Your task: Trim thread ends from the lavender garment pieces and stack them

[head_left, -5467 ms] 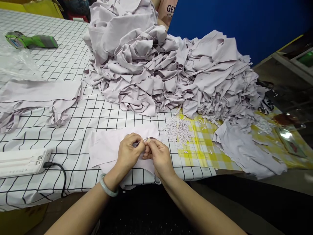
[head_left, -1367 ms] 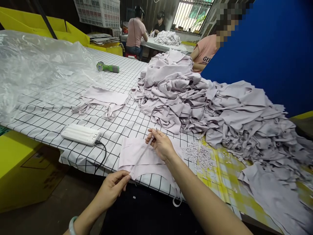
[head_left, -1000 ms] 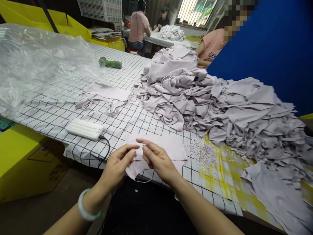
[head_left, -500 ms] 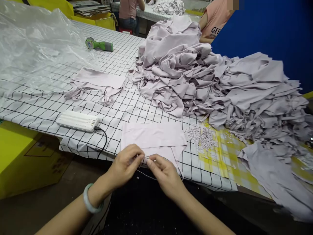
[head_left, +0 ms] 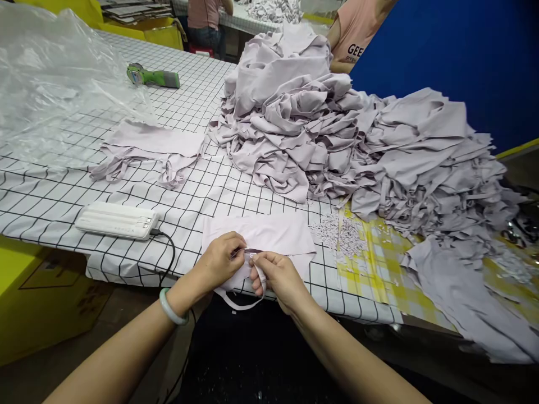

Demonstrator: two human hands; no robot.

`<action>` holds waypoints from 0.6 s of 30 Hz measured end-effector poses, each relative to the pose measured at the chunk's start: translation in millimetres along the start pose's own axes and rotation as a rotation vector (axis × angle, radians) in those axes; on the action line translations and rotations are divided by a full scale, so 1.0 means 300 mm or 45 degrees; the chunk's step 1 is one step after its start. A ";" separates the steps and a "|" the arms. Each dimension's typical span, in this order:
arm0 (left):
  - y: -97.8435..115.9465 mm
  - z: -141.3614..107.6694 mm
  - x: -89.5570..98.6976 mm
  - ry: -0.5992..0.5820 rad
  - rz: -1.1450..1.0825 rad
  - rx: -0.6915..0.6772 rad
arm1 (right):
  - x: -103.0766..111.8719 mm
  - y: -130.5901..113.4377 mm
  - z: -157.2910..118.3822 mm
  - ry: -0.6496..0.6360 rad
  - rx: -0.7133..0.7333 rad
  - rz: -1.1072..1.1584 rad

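Observation:
A pale pink garment (head_left: 261, 233) lies at the table's front edge, with a thin strap (head_left: 240, 306) looping down below the edge. My right hand (head_left: 272, 275) is closed on the strap, part of which curves around its fingers. Close beside it, my left hand (head_left: 225, 259) is pinched at the garment's lower part; what lies between its fingertips is too small to make out. A light green bangle (head_left: 170, 307) circles my left wrist. Small pale scraps (head_left: 341, 233) are scattered to the right of the garment.
A big heap of similar garments (head_left: 290, 106) spreads across the right. Another garment (head_left: 151, 140), a white power bank (head_left: 115, 220) with a black cable, a green tool (head_left: 154, 77) and clear plastic sheeting (head_left: 63, 84) are on the left. Two people (head_left: 204, 25) are behind.
Both hands have moved up slightly over the garment. The strap now hangs in a wider loop and shows around my right hand's fingers. The view has shifted, moving the table items leftward.

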State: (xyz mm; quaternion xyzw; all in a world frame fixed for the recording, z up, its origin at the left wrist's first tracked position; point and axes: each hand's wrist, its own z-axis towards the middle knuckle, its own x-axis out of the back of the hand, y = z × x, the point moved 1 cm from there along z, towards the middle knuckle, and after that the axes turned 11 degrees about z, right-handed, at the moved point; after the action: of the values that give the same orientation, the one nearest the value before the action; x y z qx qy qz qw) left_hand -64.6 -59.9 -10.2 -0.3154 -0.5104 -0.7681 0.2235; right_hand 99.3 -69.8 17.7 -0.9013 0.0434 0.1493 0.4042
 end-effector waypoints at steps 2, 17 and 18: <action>0.002 0.007 0.013 -0.037 -0.084 0.073 | -0.014 -0.007 0.016 0.023 0.016 0.041; 0.010 0.021 0.032 -0.134 -0.213 0.255 | -0.021 -0.023 0.057 0.019 0.028 0.072; 0.007 0.023 0.031 -0.136 -0.205 0.258 | -0.021 -0.025 0.060 0.012 0.034 0.073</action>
State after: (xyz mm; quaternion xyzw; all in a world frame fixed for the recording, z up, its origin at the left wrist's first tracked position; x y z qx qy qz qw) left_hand -67.9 -54.4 -0.2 -0.2896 -0.6201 -0.7104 0.1643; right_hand 90.7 -51.7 13.8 -0.8950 0.0731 0.1560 0.4114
